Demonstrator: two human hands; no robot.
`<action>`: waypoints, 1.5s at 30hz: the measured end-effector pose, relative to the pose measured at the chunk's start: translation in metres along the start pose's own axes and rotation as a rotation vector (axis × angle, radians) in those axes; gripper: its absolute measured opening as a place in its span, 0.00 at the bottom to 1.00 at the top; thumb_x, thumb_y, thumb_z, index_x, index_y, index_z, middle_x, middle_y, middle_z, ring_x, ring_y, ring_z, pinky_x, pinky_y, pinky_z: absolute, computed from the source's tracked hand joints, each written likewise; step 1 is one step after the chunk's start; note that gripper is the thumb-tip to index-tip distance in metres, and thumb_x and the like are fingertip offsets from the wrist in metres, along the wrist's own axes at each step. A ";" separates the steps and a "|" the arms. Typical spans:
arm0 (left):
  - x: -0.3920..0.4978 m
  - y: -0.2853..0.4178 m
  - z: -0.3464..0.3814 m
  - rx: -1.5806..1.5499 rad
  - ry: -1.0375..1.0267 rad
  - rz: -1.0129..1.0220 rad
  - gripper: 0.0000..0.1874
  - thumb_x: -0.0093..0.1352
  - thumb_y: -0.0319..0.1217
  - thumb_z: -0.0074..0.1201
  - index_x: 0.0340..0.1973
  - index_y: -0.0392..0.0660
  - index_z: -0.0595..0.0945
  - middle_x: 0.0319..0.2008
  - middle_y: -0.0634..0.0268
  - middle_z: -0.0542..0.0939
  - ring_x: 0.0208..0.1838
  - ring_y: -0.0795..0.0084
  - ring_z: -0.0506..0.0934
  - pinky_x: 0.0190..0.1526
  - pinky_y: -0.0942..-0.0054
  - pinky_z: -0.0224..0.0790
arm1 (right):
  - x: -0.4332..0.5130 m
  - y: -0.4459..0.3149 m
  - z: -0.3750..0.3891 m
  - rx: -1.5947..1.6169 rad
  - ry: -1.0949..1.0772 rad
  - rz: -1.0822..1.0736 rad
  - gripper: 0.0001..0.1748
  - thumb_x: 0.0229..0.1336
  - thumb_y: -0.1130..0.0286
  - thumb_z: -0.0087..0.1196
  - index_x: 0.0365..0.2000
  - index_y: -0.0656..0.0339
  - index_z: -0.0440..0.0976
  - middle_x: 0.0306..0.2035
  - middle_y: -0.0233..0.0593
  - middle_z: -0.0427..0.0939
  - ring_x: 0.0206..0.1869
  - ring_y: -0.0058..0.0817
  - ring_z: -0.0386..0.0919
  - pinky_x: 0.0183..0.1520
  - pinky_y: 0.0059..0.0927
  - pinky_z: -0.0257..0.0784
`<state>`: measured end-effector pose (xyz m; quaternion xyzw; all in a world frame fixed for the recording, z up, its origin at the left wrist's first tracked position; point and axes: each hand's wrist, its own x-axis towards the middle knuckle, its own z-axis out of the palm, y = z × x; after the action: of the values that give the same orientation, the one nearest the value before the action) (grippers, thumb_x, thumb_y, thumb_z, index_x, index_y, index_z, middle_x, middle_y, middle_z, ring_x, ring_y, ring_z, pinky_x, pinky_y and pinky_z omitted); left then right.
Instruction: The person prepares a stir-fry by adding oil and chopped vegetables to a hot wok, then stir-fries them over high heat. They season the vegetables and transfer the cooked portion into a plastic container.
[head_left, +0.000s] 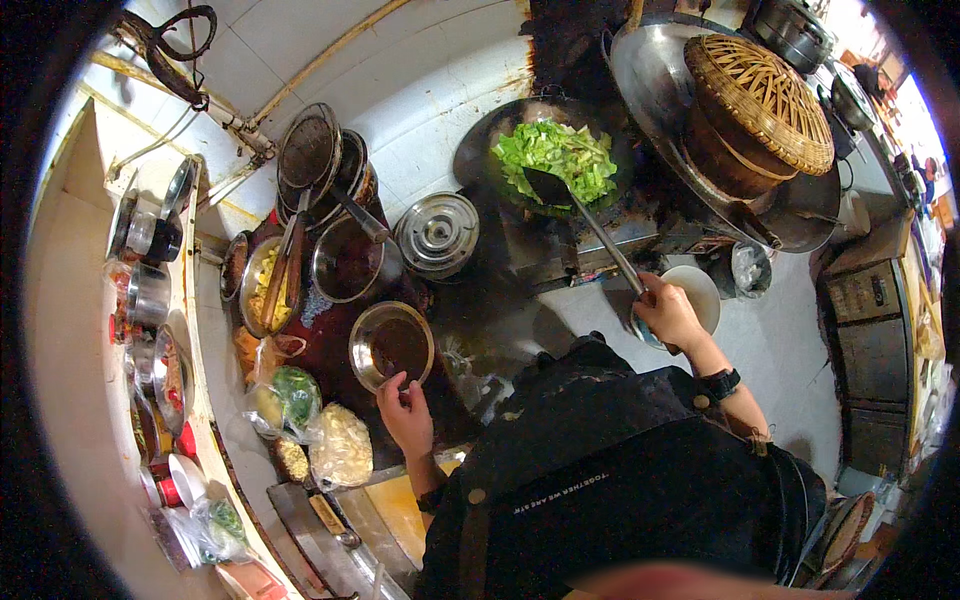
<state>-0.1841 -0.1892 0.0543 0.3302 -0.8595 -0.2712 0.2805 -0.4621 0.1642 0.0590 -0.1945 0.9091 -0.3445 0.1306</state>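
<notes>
My right hand (670, 311) is closed around the long metal handle of a wok spatula (609, 241). The spatula's dark blade rests at the near side of chopped green leaves (556, 154), which lie heaped in a blackened wok (474, 142) on the stove. My left hand (405, 412) is over the near rim of a steel bowl (361, 355), fingers slightly curled and apart, with nothing visible in them. Whether the fingertips touch the rim cannot be told. The bowl appears to hold some dark contents.
A large wok (649, 64) with a woven-lidded wooden steamer (757, 105) stands right of the stove. Left are a lidded pot (437, 232), strainers (307, 150), a yellow-food bowl (255, 319) and bagged vegetables (292, 401). A shelf (191, 315) of dishes runs along the left wall.
</notes>
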 end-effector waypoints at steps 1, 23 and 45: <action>0.000 0.000 0.001 -0.006 -0.004 -0.014 0.12 0.69 0.27 0.57 0.48 0.42 0.79 0.46 0.59 0.76 0.36 0.69 0.74 0.36 0.73 0.68 | 0.000 -0.002 -0.002 -0.005 -0.009 0.009 0.26 0.53 0.70 0.59 0.54 0.65 0.71 0.33 0.55 0.79 0.37 0.51 0.79 0.42 0.45 0.74; 0.071 0.047 0.309 -1.022 -1.305 -0.856 0.23 0.72 0.45 0.55 0.54 0.41 0.76 0.48 0.62 0.82 0.50 0.71 0.77 0.51 0.68 0.70 | 0.004 0.012 -0.072 -0.437 -0.139 -0.036 0.26 0.60 0.63 0.55 0.58 0.55 0.69 0.42 0.54 0.78 0.41 0.53 0.79 0.41 0.47 0.76; 0.008 0.156 0.244 -1.193 -1.366 -1.600 0.14 0.68 0.31 0.53 0.21 0.52 0.68 0.13 0.75 0.61 0.16 0.81 0.61 0.19 0.78 0.53 | -0.005 0.033 -0.089 -0.263 -0.208 -0.072 0.32 0.56 0.71 0.52 0.63 0.58 0.64 0.39 0.57 0.79 0.38 0.56 0.80 0.37 0.56 0.77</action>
<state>-0.4152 -0.0270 -0.0114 0.3758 -0.1228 -0.8406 -0.3703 -0.4991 0.2402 0.1022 -0.2770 0.9203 -0.2051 0.1851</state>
